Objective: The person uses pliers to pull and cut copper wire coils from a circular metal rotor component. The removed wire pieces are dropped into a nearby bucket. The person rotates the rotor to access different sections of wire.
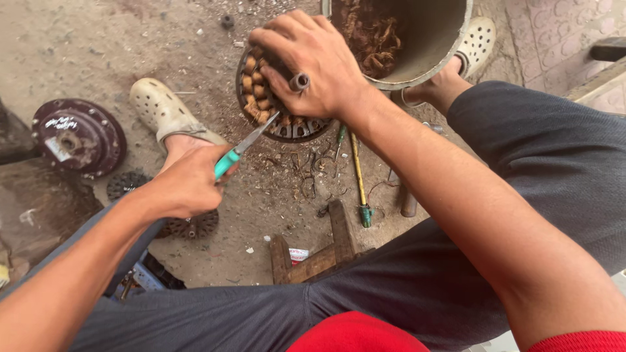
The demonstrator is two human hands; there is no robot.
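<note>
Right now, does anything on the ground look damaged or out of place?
Yes. Loose wire scraps lie scattered on the dirt floor beside the round wound stator. The left hand pushes a teal-handled tool into its windings; the right hand steadies it.

The floor (117,45) is bare, dusty ground, grey-brown and gritty, strewn with small stones, crumbs of debris and bits of thin wire. At nine o'clock a round, dark maroon metal cover (78,135) lies flat on it, scuffed and dusty. At one o'clock a large, dull bucket (433,39) stands open, holding a tangle of brownish scrap. At two o'clock the ground gives way to pale pink patterned paving (561,32), with a raised stone edge (596,81) just beside it. Near six o'clock sits a low frame of rough wooden slats (329,244). Daylight is soft and even, casting only faint shadows
</note>
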